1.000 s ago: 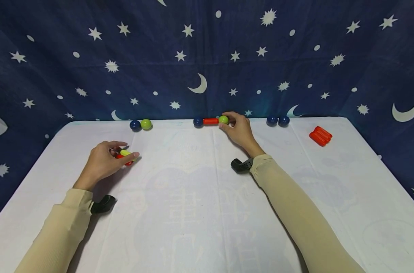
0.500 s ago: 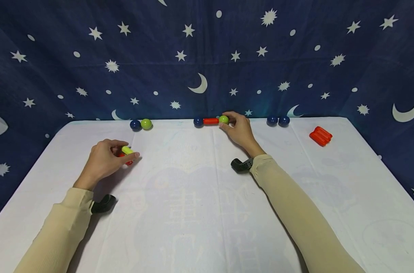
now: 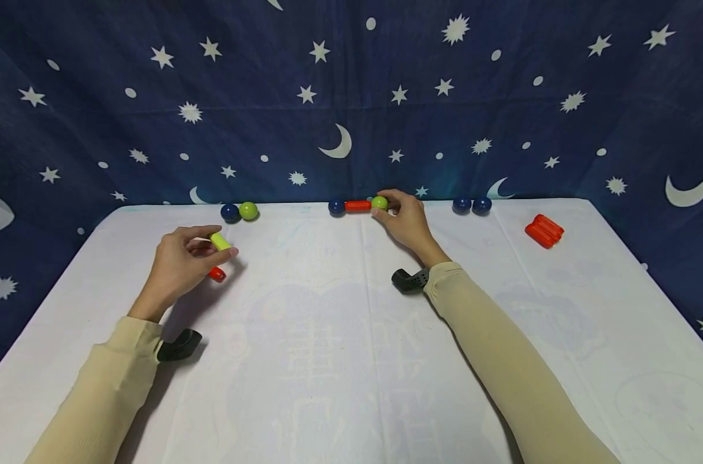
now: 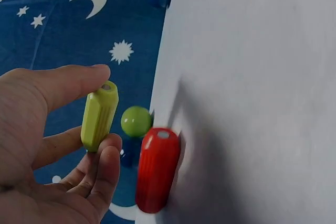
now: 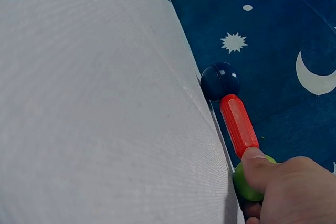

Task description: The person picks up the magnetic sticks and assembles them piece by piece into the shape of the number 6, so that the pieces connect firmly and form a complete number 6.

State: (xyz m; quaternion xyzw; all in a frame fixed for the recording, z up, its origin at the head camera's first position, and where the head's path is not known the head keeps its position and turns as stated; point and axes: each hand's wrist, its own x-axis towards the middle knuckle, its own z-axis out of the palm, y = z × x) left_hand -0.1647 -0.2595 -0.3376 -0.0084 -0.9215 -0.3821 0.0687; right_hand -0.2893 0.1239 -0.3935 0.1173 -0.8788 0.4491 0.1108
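Note:
Between thumb and fingers, my left hand (image 3: 180, 267) pinches a yellow-green magnetic rod (image 4: 100, 115), lifted above the table. Below it a red magnetic rod (image 3: 216, 274) lies on the white cloth, partly hidden by the hand in the head view. At the table's back edge my right hand (image 3: 408, 222) grips a green ball (image 3: 379, 203). That ball sits at one end of another red rod (image 5: 239, 124), whose other end meets a dark blue ball (image 5: 220, 81). The three form a row along the edge.
A blue ball (image 3: 230, 213) and a green ball (image 3: 248, 211) sit side by side at the back left. Two blue balls (image 3: 471, 206) stand back right, near a bundle of red rods (image 3: 544, 231). A starry dark curtain (image 3: 351, 96) hangs behind the table.
My left hand has raised the yellow-green rod up and away from the red rod, which stays on the table. The right hand and its row have not moved.

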